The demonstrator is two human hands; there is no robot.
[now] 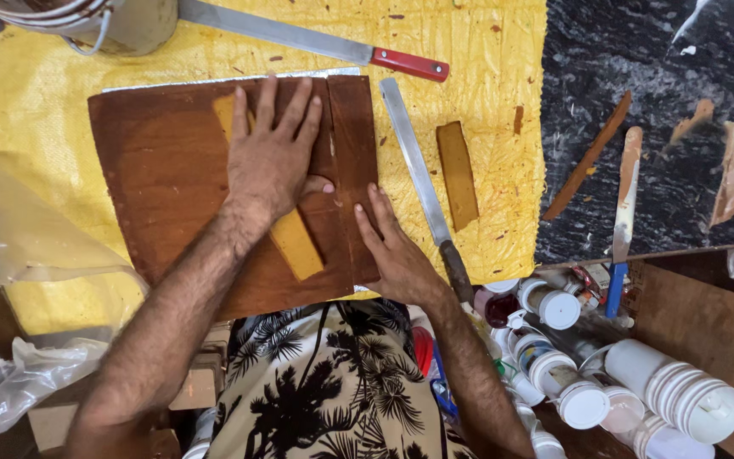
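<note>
1. The left hand [272,153] lies flat on a big brown sheet [172,187]. Its fingers are spread wide and point to the far side. It grips nothing.
2. Under that hand is a long tan bar [299,246]. The palm presses down on the middle of the bar. 1 end of the bar sticks out near the wrist, and the other end shows past the fingers on the far side.
3. The right hand [392,251] rests on the near right corner of the brown sheet. Its fingers are straight and close together. It lies flat and holds nothing.
4. The brown sheet lies on a yellow mat [469,51]. A thin brown strip [354,144] forms the right edge of the sheet, with a cut line between them.
5. Just to the right of the right hand lies a long knife with a dark handle [422,183]. The hand is close to it, but I cannot tell if they touch.
6. To the right of that knife, a 2nd tan bar [458,174] lies alone on the mat.
7. On the far side lies another long knife with a red handle [316,41]. It is well apart from both hands.
8. Past the mat, on the right, is a dark stone top [664,68]. A knife with a blue handle [622,221] lies there.
9. White tubs with lids [630,382] sit near, on the right side.
10. Clear plastic bags [19,255] lie on the left.
</note>
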